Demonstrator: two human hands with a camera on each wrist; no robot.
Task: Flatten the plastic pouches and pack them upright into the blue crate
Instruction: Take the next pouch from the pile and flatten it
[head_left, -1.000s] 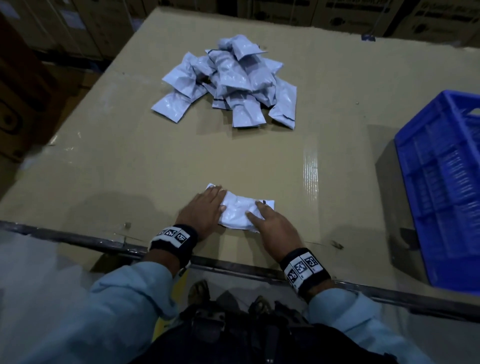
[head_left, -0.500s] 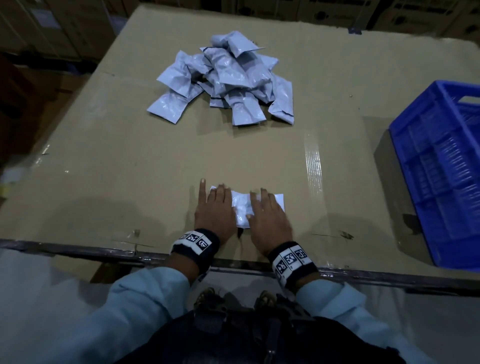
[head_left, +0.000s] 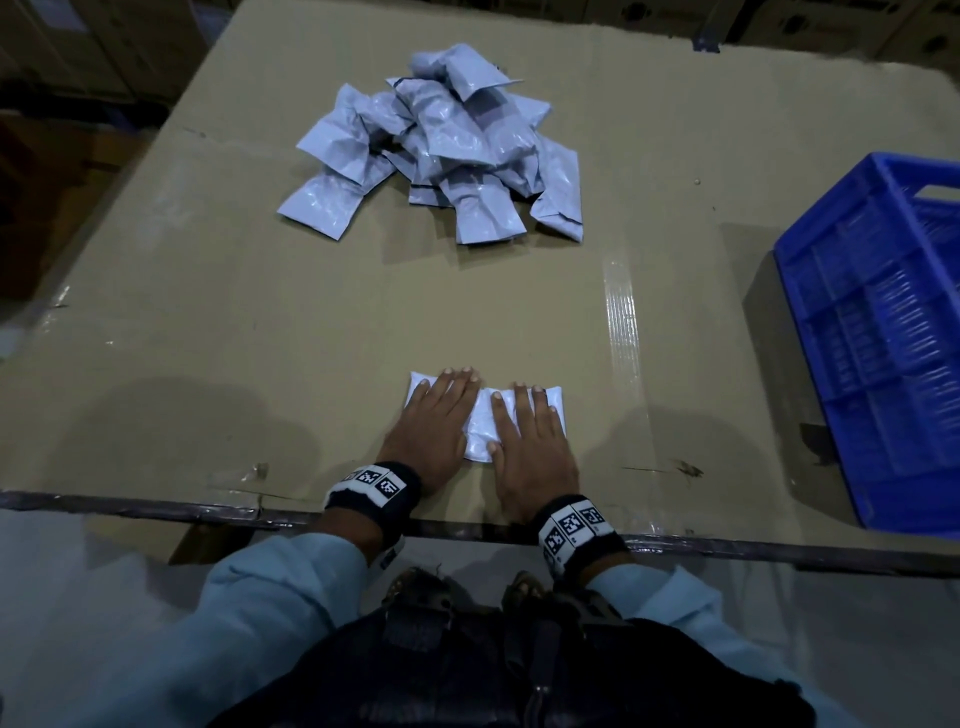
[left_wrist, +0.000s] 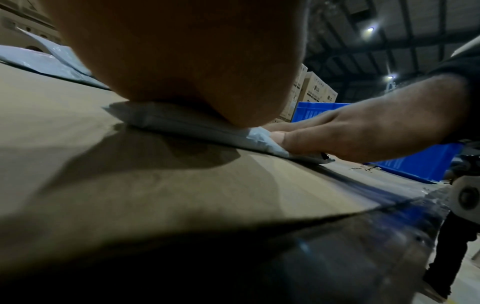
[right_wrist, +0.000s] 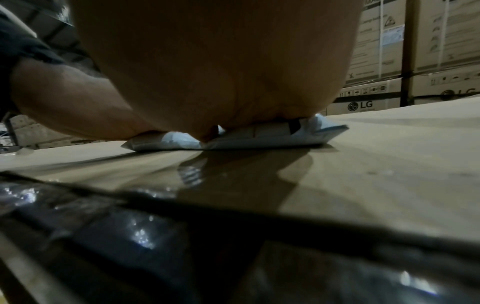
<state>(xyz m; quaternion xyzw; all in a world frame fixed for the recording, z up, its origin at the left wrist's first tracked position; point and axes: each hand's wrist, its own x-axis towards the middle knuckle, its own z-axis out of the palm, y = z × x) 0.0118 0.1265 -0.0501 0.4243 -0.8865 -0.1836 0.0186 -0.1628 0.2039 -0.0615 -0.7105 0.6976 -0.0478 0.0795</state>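
Note:
One white plastic pouch (head_left: 480, 431) lies flat near the front edge of the cardboard-covered table. My left hand (head_left: 436, 415) presses its left half with straight fingers, and my right hand (head_left: 530, 426) presses its right half the same way. Side views show the pouch (left_wrist: 197, 127) squashed under my left palm, and the pouch (right_wrist: 259, 137) under my right palm. A heap of several grey-white pouches (head_left: 447, 145) sits at the far middle of the table. The blue crate (head_left: 883, 332) stands at the right edge; what shows of its inside holds no pouch.
A strip of clear tape (head_left: 623, 322) runs across the cardboard (head_left: 208, 338) between the pouch and the crate. The table's dark metal front edge (head_left: 156, 506) lies just behind my wrists. Stacked cardboard boxes (right_wrist: 428, 51) line the background.
Both hands have slid forward and flattened out on the pouch, covering more of it. The left index finger, earlier stretched onto the cardboard, now lies on the pouch.

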